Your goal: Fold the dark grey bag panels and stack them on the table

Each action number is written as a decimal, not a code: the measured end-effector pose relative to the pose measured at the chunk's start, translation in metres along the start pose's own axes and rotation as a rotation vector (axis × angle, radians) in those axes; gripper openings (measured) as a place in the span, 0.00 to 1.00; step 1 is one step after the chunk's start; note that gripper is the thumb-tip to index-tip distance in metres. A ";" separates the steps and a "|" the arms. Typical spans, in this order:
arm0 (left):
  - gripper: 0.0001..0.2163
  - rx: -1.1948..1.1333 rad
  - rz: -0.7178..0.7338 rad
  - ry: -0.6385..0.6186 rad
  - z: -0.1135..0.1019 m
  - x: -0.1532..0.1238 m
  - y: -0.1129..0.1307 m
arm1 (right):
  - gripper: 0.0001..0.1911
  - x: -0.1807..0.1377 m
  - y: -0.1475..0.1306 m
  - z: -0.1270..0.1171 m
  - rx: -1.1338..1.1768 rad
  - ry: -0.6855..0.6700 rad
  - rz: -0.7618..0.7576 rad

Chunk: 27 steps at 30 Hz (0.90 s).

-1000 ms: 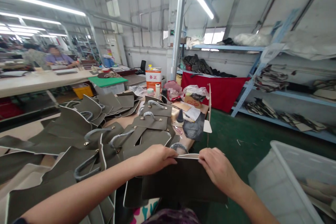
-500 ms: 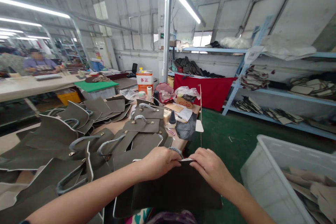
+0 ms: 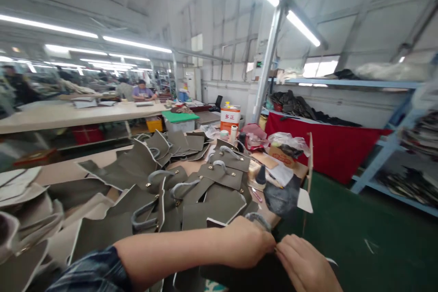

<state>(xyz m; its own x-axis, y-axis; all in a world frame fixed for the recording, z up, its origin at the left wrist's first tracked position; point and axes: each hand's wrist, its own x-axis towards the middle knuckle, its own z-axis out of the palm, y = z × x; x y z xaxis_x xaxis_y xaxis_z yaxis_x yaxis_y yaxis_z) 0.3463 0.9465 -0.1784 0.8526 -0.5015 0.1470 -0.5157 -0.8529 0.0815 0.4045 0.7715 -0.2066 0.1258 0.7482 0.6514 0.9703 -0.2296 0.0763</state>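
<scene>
Low in front of me is a dark olive bag panel [image 3: 251, 276], partly hidden by my forearm and hands. My left hand [image 3: 244, 242] is closed, its fingers pinching the panel's upper edge. Right beside it, my right hand [image 3: 304, 260] grips the same edge, fingers bent over and nearly meeting the left. A grey wrapped handle [image 3: 258, 220] curves up just behind my left hand. More olive bag panels [image 3: 214, 207], several with grey handles and gold-coloured metal fittings, lie overlapping across the table beyond.
Beige-backed pieces [image 3: 30, 210] are heaped at the left. Along the table's right side are a dark pointed-cap bottle [image 3: 261, 175], a pink-handled tool [image 3: 256, 195] and a cardboard box [image 3: 282, 157]. An orange-and-white can [image 3: 230, 117] stands behind. Blue shelving [image 3: 376, 157] is at right.
My view has swung left, bringing more of the left table and room in. My hands have come closer together on the panel's edge, still holding it.
</scene>
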 end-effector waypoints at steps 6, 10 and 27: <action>0.03 0.021 -0.151 0.009 0.000 -0.027 -0.029 | 0.14 0.023 0.024 0.032 0.057 0.014 -0.175; 0.06 -0.066 -0.356 -0.005 -0.008 -0.062 -0.062 | 0.14 0.044 0.038 0.062 0.132 -0.023 -0.183; 0.07 -0.442 -1.339 0.237 0.090 -0.136 -0.192 | 0.09 0.279 0.050 0.330 0.419 -0.745 -0.135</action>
<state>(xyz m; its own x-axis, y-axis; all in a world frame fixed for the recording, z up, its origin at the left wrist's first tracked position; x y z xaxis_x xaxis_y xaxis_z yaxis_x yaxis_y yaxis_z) 0.3371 1.1657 -0.3025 0.6979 0.7044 -0.1297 0.6312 -0.5192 0.5762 0.5562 1.1745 -0.2699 -0.0351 0.9992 -0.0191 0.9645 0.0288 -0.2625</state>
